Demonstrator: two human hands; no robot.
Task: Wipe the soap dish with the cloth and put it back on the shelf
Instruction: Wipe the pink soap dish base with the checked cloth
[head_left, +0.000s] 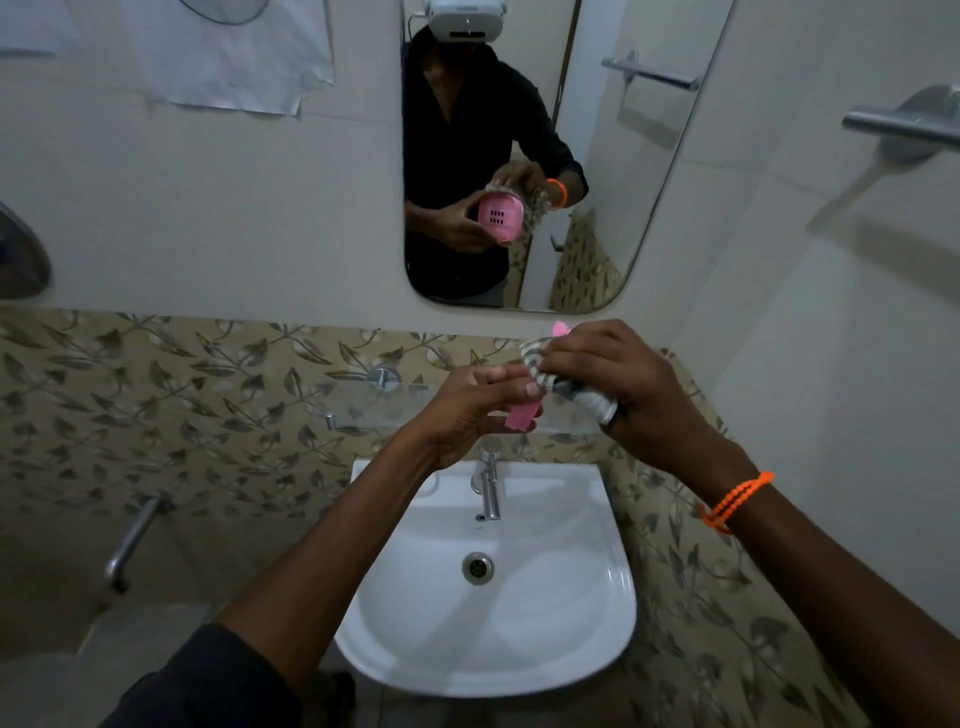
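Head view is showing the left hand gripping one pink dish up over the sink, right in front of the glass shelf, while the right hand is bunching one striped cloth against its top edge. Dish is looking like light, stiff plastic, probably slippery if wet, so I'm guessing pinching it by the long sides is safest, and the cloth is just soft and floppy
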